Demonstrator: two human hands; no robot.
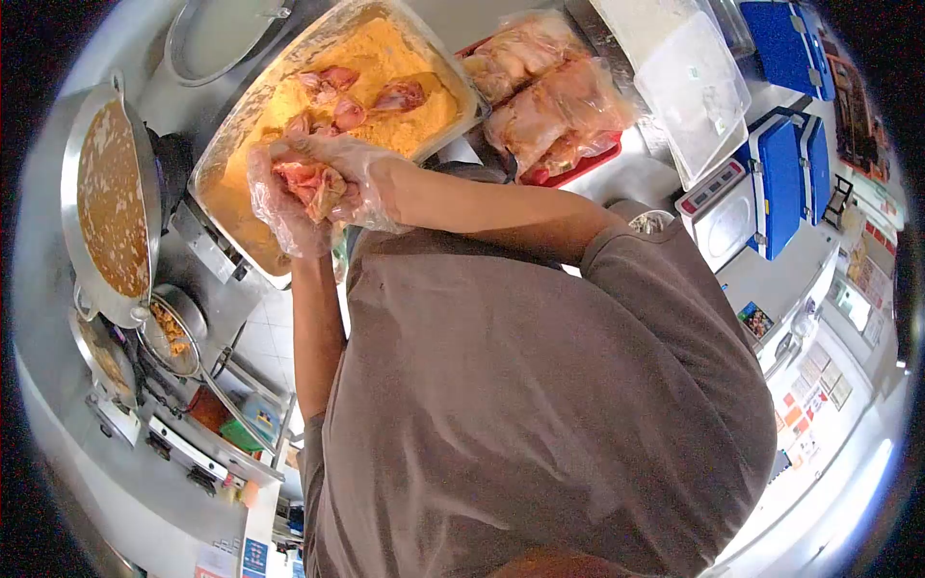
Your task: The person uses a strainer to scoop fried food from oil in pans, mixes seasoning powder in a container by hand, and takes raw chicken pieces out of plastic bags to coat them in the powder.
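Both my hands wear clear plastic gloves and are cupped together around a raw piece of chicken (313, 185). My left hand (277, 207) closes on it from the left, and my right hand (361, 171) from the right. They are over the near side of a large tub (445, 60) of orange-yellow breading flour (385, 43). Several raw chicken pieces (400, 94) lie on the flour just beyond my hands, partly dusted with it. The glove plastic hides some of my fingers.
At the right, a red tray (602, 154) holds bagged raw chicken (549, 111). A digital scale (723, 212) and blue-lidded containers (780, 183) stand farther right. On the left are a wide pan of bubbling oil (114, 197), a strainer with fried bits (171, 332) and a metal bowl (217, 39).
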